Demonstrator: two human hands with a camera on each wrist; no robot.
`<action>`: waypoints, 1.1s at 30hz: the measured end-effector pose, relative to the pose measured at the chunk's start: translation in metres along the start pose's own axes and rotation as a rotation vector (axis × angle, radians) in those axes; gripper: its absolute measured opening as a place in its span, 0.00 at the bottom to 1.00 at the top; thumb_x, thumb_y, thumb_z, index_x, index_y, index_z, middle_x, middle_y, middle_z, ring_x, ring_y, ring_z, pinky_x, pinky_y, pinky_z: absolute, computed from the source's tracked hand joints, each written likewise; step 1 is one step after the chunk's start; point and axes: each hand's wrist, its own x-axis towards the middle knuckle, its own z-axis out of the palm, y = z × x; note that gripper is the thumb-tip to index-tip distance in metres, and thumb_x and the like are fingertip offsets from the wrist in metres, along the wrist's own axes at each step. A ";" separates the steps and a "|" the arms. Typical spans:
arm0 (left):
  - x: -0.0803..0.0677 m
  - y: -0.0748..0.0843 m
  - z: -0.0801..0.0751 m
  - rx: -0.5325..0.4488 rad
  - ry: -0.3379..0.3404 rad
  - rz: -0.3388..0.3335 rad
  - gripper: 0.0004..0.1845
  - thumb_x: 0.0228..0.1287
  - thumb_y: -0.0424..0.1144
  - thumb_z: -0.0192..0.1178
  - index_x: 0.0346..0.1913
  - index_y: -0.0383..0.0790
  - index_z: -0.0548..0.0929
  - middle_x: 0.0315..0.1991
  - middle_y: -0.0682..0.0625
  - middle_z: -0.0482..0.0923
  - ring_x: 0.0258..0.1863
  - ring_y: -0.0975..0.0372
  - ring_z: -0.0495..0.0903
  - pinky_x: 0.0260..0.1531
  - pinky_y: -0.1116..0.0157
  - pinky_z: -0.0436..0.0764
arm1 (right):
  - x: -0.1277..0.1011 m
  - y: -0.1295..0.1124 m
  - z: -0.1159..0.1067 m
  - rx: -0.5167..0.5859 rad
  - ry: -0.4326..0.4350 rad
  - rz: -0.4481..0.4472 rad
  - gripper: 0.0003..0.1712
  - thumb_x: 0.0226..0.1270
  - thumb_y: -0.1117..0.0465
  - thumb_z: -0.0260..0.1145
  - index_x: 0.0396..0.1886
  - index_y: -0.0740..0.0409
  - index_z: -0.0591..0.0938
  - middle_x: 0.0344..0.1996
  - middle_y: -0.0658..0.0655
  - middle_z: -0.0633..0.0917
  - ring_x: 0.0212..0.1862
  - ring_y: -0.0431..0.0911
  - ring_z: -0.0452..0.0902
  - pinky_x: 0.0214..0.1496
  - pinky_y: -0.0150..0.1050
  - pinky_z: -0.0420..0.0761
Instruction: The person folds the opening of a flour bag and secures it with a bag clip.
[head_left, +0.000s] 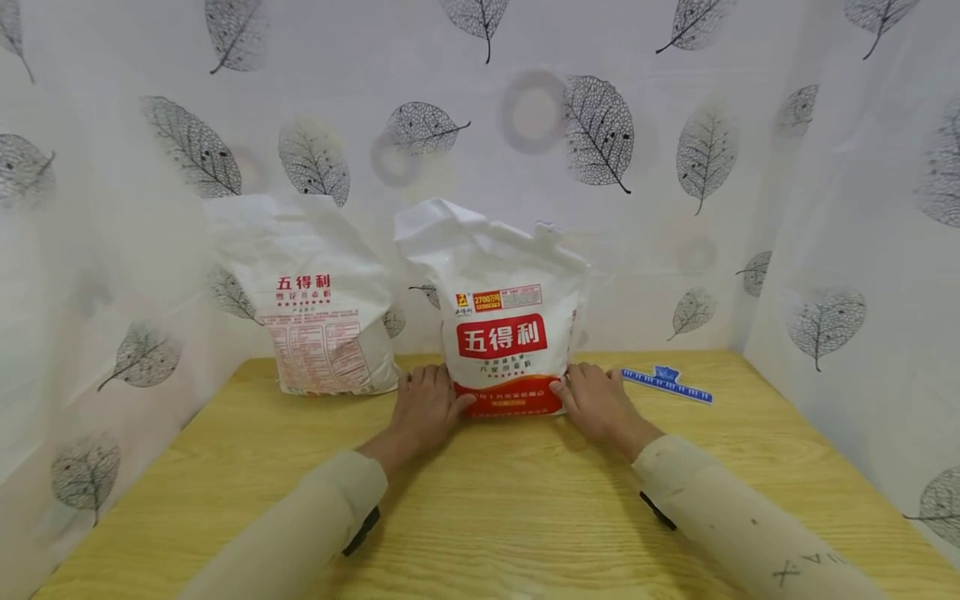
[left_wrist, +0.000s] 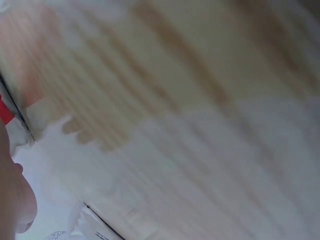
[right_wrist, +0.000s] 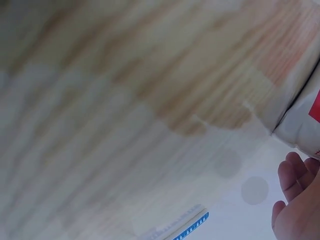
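Where the wooden table (head_left: 495,508) meets the leaf-patterned backdrop (head_left: 600,133), a white flour bag with a red label (head_left: 506,333) stands upright at the 12 o'clock position from the person, near the table's far edge. The left hand (head_left: 426,408) rests against the bag's lower left corner, at 9 o'clock of the bag, fingers fairly straight and laid flat on the bag's base rather than wrapped round it. The right hand (head_left: 596,402) mirrors it at 3 o'clock of the bag, fingers extended and pressing the lower right corner. A second white flour bag (head_left: 322,317) stands at 10 o'clock, just beside the first and leaning on the backdrop. A blue sealing clip (head_left: 667,384) lies flat at 2 o'clock, near the right hand but apart from it. Both wrist views are blurred; the right one shows fingertips (right_wrist: 290,175) beside the bag.
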 end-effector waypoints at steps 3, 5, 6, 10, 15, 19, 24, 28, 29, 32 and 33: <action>0.001 0.000 0.001 -0.003 0.004 -0.001 0.40 0.73 0.67 0.42 0.66 0.32 0.69 0.59 0.36 0.74 0.56 0.45 0.70 0.58 0.46 0.64 | 0.001 0.000 0.000 0.005 -0.001 0.010 0.43 0.78 0.32 0.33 0.70 0.62 0.67 0.65 0.65 0.75 0.68 0.61 0.68 0.65 0.62 0.58; 0.002 0.000 0.001 -0.008 -0.001 -0.002 0.40 0.73 0.67 0.42 0.65 0.32 0.69 0.59 0.36 0.74 0.56 0.45 0.70 0.59 0.46 0.64 | 0.002 0.000 0.001 0.002 -0.008 0.018 0.44 0.77 0.32 0.32 0.71 0.62 0.67 0.65 0.65 0.75 0.68 0.60 0.68 0.65 0.62 0.59; 0.003 0.000 0.001 -0.011 -0.007 -0.005 0.40 0.73 0.67 0.42 0.65 0.32 0.69 0.59 0.36 0.74 0.57 0.45 0.70 0.59 0.45 0.63 | 0.003 0.001 0.001 0.000 -0.009 0.021 0.44 0.77 0.31 0.32 0.71 0.61 0.66 0.65 0.65 0.75 0.68 0.60 0.68 0.65 0.62 0.59; 0.004 0.000 0.002 -0.017 -0.024 -0.022 0.40 0.73 0.67 0.43 0.66 0.33 0.69 0.60 0.36 0.74 0.58 0.45 0.70 0.59 0.45 0.63 | 0.005 0.001 0.002 -0.013 -0.027 0.035 0.45 0.76 0.31 0.32 0.71 0.62 0.66 0.64 0.64 0.75 0.67 0.60 0.68 0.62 0.60 0.60; 0.006 0.001 0.003 -0.008 -0.030 -0.048 0.39 0.72 0.67 0.46 0.66 0.34 0.69 0.60 0.37 0.74 0.58 0.46 0.70 0.59 0.43 0.64 | 0.006 0.001 0.003 -0.015 -0.035 0.039 0.45 0.76 0.30 0.32 0.70 0.61 0.67 0.60 0.62 0.77 0.63 0.57 0.69 0.58 0.56 0.60; 0.010 0.002 0.001 0.039 -0.025 -0.054 0.38 0.71 0.67 0.47 0.65 0.35 0.70 0.59 0.38 0.75 0.57 0.47 0.70 0.59 0.43 0.65 | 0.008 0.001 0.003 -0.019 -0.014 0.047 0.45 0.75 0.29 0.32 0.69 0.59 0.68 0.58 0.60 0.78 0.60 0.56 0.70 0.57 0.55 0.60; 0.014 0.004 0.003 0.109 -0.044 -0.055 0.38 0.71 0.68 0.45 0.62 0.35 0.71 0.56 0.39 0.75 0.56 0.47 0.71 0.58 0.44 0.66 | 0.011 0.000 0.002 -0.020 -0.020 0.069 0.43 0.76 0.30 0.32 0.69 0.59 0.67 0.61 0.60 0.77 0.62 0.56 0.69 0.57 0.55 0.60; 0.016 0.005 0.004 0.098 -0.021 -0.079 0.37 0.71 0.67 0.46 0.60 0.35 0.72 0.53 0.40 0.76 0.54 0.48 0.71 0.55 0.47 0.67 | 0.015 -0.001 0.001 -0.020 -0.015 0.078 0.41 0.77 0.31 0.34 0.68 0.59 0.68 0.60 0.61 0.77 0.61 0.56 0.69 0.57 0.55 0.60; 0.016 0.006 0.004 0.095 -0.015 -0.084 0.36 0.71 0.67 0.46 0.59 0.35 0.72 0.53 0.40 0.76 0.53 0.49 0.71 0.54 0.47 0.67 | 0.017 -0.001 0.001 -0.021 -0.013 0.081 0.41 0.77 0.32 0.34 0.68 0.59 0.68 0.60 0.61 0.77 0.61 0.56 0.69 0.57 0.56 0.60; 0.018 0.006 0.005 0.099 -0.006 -0.090 0.35 0.72 0.67 0.45 0.57 0.35 0.72 0.50 0.41 0.76 0.51 0.49 0.72 0.53 0.48 0.67 | 0.019 -0.001 0.002 -0.022 -0.014 0.088 0.41 0.77 0.32 0.34 0.67 0.60 0.69 0.60 0.62 0.77 0.62 0.57 0.70 0.58 0.57 0.61; 0.018 0.006 0.006 0.104 -0.008 -0.091 0.35 0.72 0.67 0.45 0.57 0.35 0.72 0.50 0.40 0.76 0.51 0.49 0.72 0.53 0.48 0.67 | 0.020 -0.001 0.002 -0.027 -0.016 0.094 0.41 0.77 0.32 0.34 0.67 0.59 0.69 0.60 0.62 0.77 0.62 0.57 0.70 0.58 0.56 0.61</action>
